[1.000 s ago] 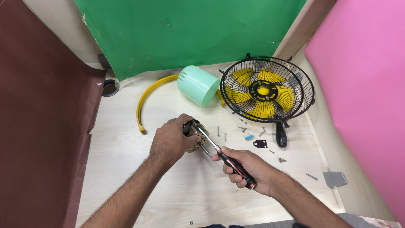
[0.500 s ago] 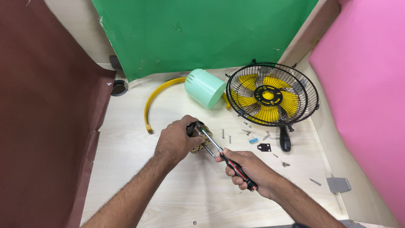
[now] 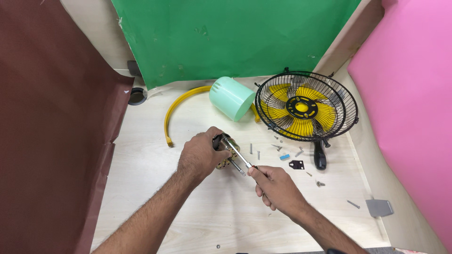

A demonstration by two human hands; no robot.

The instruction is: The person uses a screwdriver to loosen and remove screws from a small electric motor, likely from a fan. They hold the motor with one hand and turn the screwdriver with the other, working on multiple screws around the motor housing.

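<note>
Frame centre: left hand [image 3: 200,155] clenched over fan motor [image 3: 223,151] on the table [image 3: 141,178]. Right hand [image 3: 275,188] grips screwdriver [image 3: 238,154], shaft angled up-left onto motor. Mint-green housing [image 3: 231,99] sits above, upper centre.

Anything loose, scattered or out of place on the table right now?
Yes: small screws and a black bracket lie scattered loose beside the fan cage. The mint housing lies tipped on its side. The left hand grips the motor.
</note>
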